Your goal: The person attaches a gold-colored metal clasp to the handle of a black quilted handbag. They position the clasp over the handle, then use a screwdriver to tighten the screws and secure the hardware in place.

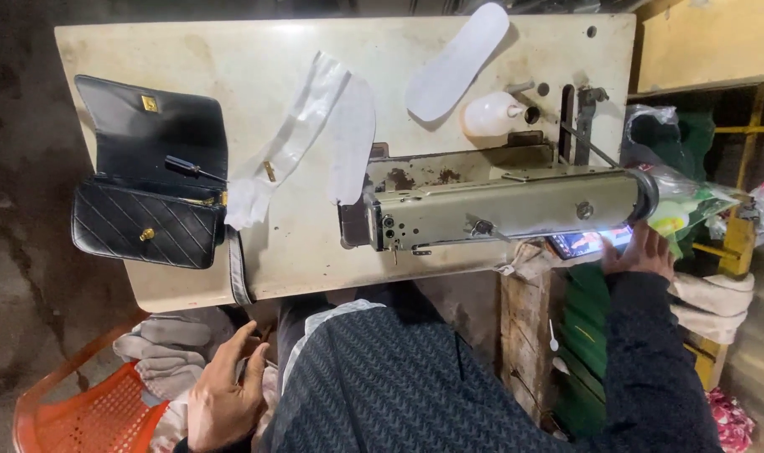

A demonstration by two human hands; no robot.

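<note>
Below the bench's [273, 260] near edge, left hand [223, 394] released, fingers spread, grasping nothing, just above pale gloves [168, 348] lying beside an orange crate [97, 415]. Past the bench's right edge, right hand [642, 252] reaching under the machine's [499, 210] right end, fingers on a lit phone [587, 243]; whether gripping or only touching, cannot tell. Just beside that hand, a clear bag [688, 210] with green and yellow contents.

At the bench's left edge, a black quilted purse [147, 168] lying open, flap back, gold clasp showing, screwdriver [193, 168] resting across it. Right of the purse, toward the bench's middle, white fabric strips [315, 126] with a small gold piece [269, 170] on them, touching the purse's right side. Near the far edge, a white insole [457, 63] lying aslant, and just right of it a white bottle [491, 113] on its side. Along the near right part, the grey sewing machine lying lengthwise, rust marks behind it. Dark knit sweater [415, 386] filling the lower middle.
</note>
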